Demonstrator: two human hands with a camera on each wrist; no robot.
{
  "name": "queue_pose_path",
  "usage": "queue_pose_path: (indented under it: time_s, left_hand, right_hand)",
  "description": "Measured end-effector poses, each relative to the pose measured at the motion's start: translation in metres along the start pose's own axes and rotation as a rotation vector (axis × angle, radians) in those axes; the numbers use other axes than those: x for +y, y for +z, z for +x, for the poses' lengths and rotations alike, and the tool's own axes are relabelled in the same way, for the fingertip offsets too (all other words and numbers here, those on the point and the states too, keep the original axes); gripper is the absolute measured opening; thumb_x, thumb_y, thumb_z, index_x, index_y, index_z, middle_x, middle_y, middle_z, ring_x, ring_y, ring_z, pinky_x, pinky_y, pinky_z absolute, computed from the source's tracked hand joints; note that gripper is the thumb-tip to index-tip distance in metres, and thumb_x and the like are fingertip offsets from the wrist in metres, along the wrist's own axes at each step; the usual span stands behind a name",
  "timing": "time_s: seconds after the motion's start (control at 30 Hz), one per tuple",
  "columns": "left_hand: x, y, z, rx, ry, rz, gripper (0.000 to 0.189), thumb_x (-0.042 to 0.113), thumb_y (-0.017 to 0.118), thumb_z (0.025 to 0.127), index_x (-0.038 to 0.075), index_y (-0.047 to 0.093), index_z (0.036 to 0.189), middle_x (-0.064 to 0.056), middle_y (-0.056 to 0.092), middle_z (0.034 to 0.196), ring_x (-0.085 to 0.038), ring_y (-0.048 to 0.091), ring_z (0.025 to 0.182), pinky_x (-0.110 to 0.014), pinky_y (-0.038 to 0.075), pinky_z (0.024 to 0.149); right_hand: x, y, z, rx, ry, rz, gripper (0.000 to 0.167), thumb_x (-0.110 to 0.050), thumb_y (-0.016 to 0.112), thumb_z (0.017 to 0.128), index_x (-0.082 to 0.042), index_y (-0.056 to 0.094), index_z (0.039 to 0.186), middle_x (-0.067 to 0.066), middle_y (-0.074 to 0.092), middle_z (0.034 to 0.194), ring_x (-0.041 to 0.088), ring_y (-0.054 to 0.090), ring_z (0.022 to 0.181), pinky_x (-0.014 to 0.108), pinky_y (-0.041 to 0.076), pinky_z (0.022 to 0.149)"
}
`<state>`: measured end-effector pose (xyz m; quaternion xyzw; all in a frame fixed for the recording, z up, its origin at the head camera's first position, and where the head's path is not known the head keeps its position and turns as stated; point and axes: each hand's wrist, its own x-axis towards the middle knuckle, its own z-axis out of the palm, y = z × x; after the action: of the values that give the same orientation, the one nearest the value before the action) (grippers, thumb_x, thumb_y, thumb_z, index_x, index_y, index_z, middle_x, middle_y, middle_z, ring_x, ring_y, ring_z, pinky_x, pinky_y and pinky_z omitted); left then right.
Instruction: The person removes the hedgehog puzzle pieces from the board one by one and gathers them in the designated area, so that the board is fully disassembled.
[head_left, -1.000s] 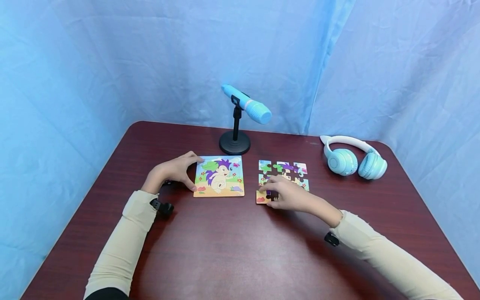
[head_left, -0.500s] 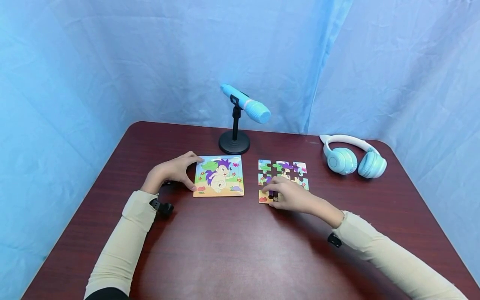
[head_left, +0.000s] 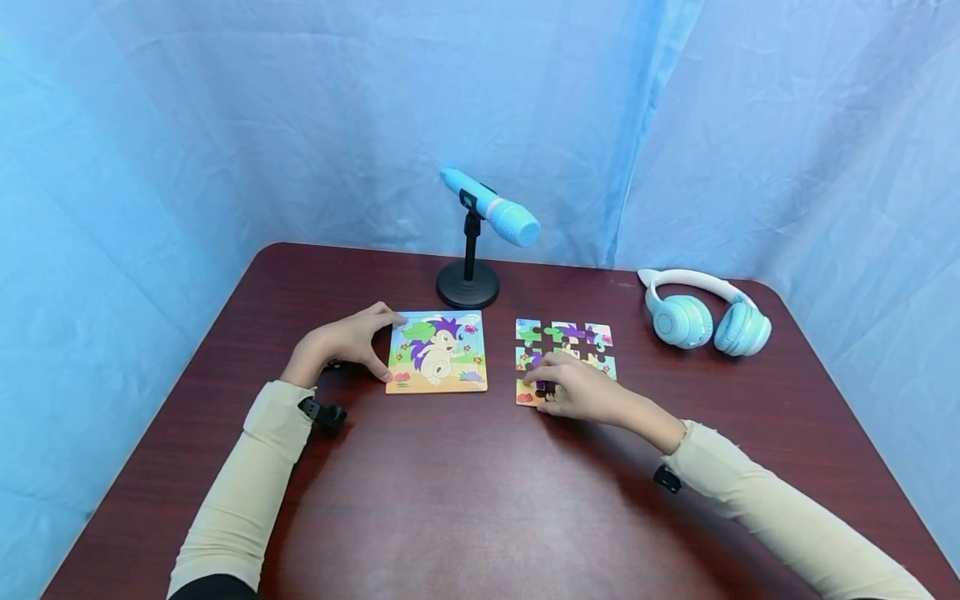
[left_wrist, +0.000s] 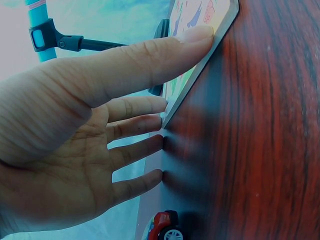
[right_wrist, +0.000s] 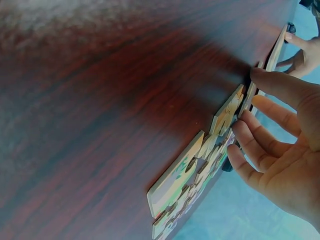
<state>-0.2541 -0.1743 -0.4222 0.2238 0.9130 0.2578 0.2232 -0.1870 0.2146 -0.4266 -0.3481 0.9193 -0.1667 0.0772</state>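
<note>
My left hand (head_left: 348, 340) lies along the left edge of a square picture board (head_left: 442, 358) with a purple-haired hedgehog, thumb on its near corner and forefinger at the far one. In the left wrist view those fingers (left_wrist: 135, 150) are nearly straight. To the right, my right hand (head_left: 581, 387) pinches a yellow-orange corner puzzle piece (head_left: 527, 395) between thumb and forefinger. That piece sits at the near-left corner of several loose jigsaw pieces (head_left: 600, 335), laid out in rows with small gaps. The right hand covers part of the layout in the head view.
Behind the board stands a blue microphone (head_left: 491, 207) on a black round-based stand (head_left: 468, 285). Blue-and-white headphones (head_left: 705, 312) lie at the back right. A red toy car (left_wrist: 164, 227) shows beyond the left hand in the left wrist view. Blue cloth (head_left: 375, 125) hangs around the table (head_left: 450, 492).
The right hand has slid the corner piece slightly right, closer to the other pieces; over the last half second it is almost still. The left hand stays on the board.
</note>
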Motion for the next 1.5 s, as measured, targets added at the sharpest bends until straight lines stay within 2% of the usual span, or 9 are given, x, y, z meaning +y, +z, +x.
queue_pose_path:
  time_s: [0.43,0.77,1.07,1.5]
  left_hand:
    - [-0.0002,-0.0013,-0.0003,-0.002,0.001,0.002,0.097,0.023,0.090,0.078,0.002,0.036,0.156,-0.017,0.039,0.146,-0.034,0.039,0.133,-0.051,0.043,0.110]
    - [-0.0014,-0.0007,-0.0012,0.003,-0.006,0.005,0.097,0.023,0.090,0.078,0.003,0.036,0.156,-0.016,0.039,0.146,-0.033,0.039,0.132,-0.051,0.043,0.109]
    - [-0.0002,-0.0018,-0.0023,-0.003,-0.008,-0.012,0.100,0.023,0.090,0.078,0.005,0.033,0.158,-0.016,0.039,0.146,-0.033,0.039,0.132,-0.051,0.042,0.110]
    - [0.0023,-0.0013,-0.0029,-0.007,0.021,-0.037,0.103,0.022,0.090,0.079,0.003,0.028,0.159,-0.019,0.034,0.151,-0.036,0.035,0.136,-0.055,0.040,0.112]
  right_hand:
    - [-0.0047,-0.0029,0.0049,-0.015,0.007,0.001,0.036,-0.019,0.084,0.085,-0.012,0.074,0.119,0.006,0.068,0.115,0.019,0.061,0.101,0.040,0.056,0.089]
    - [-0.0056,-0.0026,0.0059,-0.004,-0.005,-0.001,0.035,-0.018,0.083,0.085,-0.011,0.075,0.118,0.006,0.068,0.115,0.019,0.061,0.101,0.038,0.056,0.088]
    - [-0.0042,-0.0009,0.0060,0.013,-0.015,-0.011,0.034,-0.019,0.085,0.084,-0.013,0.076,0.116,0.004,0.068,0.111,0.017,0.059,0.095,0.034,0.055,0.082]
    - [-0.0025,0.0014,0.0058,-0.004,-0.006,0.005,0.036,-0.018,0.084,0.084,-0.012,0.075,0.118,0.005,0.068,0.112,0.018,0.060,0.098,0.035,0.056,0.084]
